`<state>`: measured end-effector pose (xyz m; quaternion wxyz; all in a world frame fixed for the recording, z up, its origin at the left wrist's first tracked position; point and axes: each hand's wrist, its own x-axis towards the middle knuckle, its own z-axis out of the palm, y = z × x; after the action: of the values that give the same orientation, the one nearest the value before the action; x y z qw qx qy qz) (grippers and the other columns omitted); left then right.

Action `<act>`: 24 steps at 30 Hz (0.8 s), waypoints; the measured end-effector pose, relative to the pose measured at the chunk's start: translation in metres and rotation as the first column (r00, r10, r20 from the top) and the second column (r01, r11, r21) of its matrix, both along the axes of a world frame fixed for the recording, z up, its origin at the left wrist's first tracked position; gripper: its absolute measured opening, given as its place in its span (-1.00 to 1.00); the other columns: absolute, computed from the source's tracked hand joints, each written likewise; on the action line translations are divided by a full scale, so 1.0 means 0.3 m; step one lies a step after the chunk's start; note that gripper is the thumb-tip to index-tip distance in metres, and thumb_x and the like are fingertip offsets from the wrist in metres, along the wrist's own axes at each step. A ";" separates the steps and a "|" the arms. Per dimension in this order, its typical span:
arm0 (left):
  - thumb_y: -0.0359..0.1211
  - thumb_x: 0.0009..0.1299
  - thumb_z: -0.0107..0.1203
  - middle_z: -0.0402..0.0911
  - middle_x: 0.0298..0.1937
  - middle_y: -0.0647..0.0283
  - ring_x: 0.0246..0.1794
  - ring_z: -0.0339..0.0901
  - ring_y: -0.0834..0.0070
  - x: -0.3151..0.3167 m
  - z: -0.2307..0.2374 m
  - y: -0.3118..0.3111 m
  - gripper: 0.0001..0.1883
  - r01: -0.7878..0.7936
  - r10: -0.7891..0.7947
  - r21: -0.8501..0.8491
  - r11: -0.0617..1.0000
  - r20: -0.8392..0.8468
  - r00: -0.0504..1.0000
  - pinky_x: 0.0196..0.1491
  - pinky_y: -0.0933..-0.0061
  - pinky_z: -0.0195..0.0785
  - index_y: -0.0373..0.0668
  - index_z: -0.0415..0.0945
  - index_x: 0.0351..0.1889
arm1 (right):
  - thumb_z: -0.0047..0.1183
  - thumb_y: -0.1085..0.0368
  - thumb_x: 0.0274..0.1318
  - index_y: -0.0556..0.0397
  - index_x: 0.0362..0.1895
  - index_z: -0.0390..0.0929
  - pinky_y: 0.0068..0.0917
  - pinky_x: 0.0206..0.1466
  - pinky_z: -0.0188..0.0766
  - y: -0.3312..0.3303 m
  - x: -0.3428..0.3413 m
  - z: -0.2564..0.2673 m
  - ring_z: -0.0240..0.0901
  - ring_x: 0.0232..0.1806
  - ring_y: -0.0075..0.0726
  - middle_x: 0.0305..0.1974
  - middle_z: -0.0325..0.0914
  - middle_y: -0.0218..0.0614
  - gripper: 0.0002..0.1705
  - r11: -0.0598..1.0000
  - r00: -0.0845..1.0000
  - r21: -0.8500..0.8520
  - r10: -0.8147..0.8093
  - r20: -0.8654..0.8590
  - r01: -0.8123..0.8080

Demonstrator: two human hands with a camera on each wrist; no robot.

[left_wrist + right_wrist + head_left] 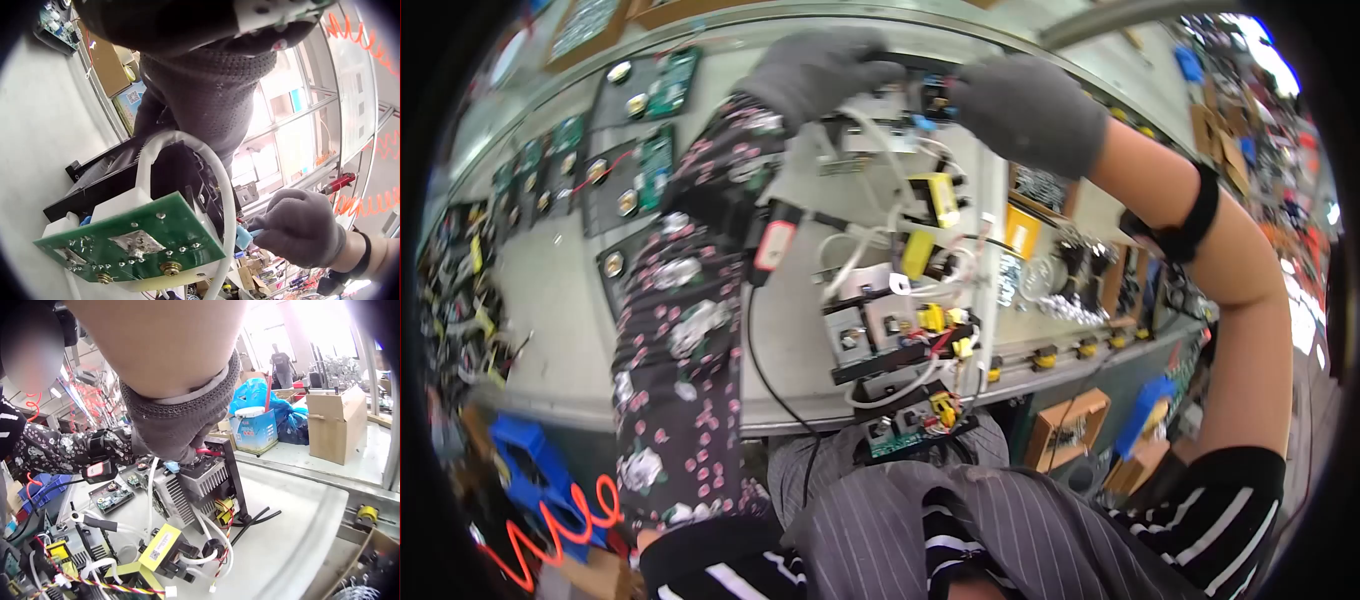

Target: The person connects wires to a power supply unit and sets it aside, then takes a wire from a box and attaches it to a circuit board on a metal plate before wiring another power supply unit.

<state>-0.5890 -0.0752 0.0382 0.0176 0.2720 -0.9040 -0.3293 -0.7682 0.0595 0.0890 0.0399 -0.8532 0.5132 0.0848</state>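
Note:
My gloved left hand (825, 72) (203, 103) grips the black housing (125, 187) of a unit with metal heat sinks (209, 481). In the left wrist view, a green circuit board (134, 240) and a thick white cable (226, 206) are on its near side. At the unit's other side, my gloved right hand (1032, 112) (300, 228) (178, 431) has curled fingers, with a red wire (209, 452) at the fingertips. A light blue piece (244, 238) (172, 467) lies close by the right fingers. The fingertips themselves are partly hidden.
More units with yellow-wrapped parts (940, 198) (164, 547) and white cables extend along the bench (560, 310) toward the body. Black plates with green boards (655, 165) lie left. A black device with a red-and-white label (775, 243) hangs at the left forearm; parts boxes (1040, 190) stand right.

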 end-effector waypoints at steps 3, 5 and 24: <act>-0.01 0.34 0.08 0.64 -0.39 0.26 -0.34 0.59 0.29 0.000 -0.024 -0.003 -0.67 0.001 0.002 0.041 0.999 -0.061 0.998 -0.25 0.29 0.40 -0.01 0.60 -0.16 | 0.02 0.23 0.04 0.13 -0.41 0.50 -0.15 -0.22 0.43 -0.041 -0.021 0.036 0.49 -0.32 0.00 -0.42 0.46 -0.12 -0.80 0.981 0.999 0.193 0.003 -0.052 0.007; -0.05 0.35 0.10 0.65 -0.33 0.22 -0.32 0.58 0.30 0.001 -0.025 -0.002 -0.68 -0.034 0.040 0.085 0.996 -0.066 0.997 -0.21 0.32 0.39 -0.03 0.59 -0.13 | -0.02 0.23 0.05 0.15 -0.38 0.54 -0.11 -0.21 0.42 -0.101 -0.013 0.052 0.50 -0.34 0.03 -0.46 0.49 -0.09 -0.77 0.936 0.997 0.342 -0.075 -0.023 0.078; -0.04 0.35 0.12 0.61 -0.43 0.24 -0.42 0.54 0.38 0.004 -0.016 0.003 -0.69 -0.033 0.037 0.065 0.997 -0.054 0.998 -0.28 0.36 0.36 -0.03 0.60 -0.14 | 0.00 0.25 0.13 0.02 -0.33 0.57 -0.16 -0.18 0.45 0.031 -0.043 -0.024 0.52 -0.26 0.02 -0.35 0.54 -0.14 -0.85 0.975 0.948 0.064 -0.221 0.228 0.212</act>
<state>-0.5879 -0.0744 0.0333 0.0397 0.2791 -0.8873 -0.3651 -0.7811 0.0689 0.0819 0.1253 -0.7947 0.5938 -0.0111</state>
